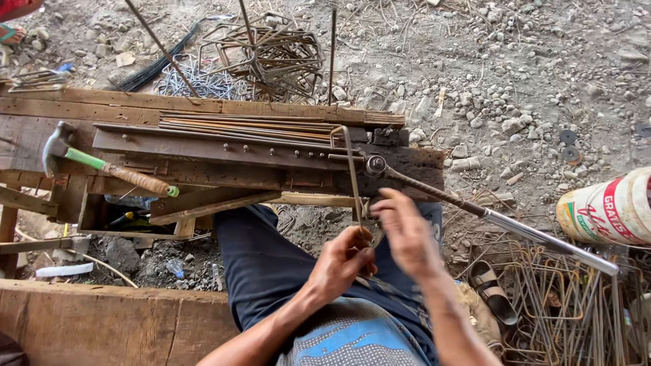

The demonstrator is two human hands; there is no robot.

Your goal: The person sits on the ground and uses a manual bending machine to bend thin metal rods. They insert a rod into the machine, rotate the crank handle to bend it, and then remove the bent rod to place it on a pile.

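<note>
Here, left hand (342,261) with grip closed on bent wire rod (352,177) at surface's (203,108) near right edge, right hand (407,234) blurred, fingers open, beside it, hammer (102,166) lying toward left edge

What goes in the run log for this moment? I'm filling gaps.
left hand: grips bent rod | right hand: open, blurred, by rod | lever: free | hammer: on bench
</note>
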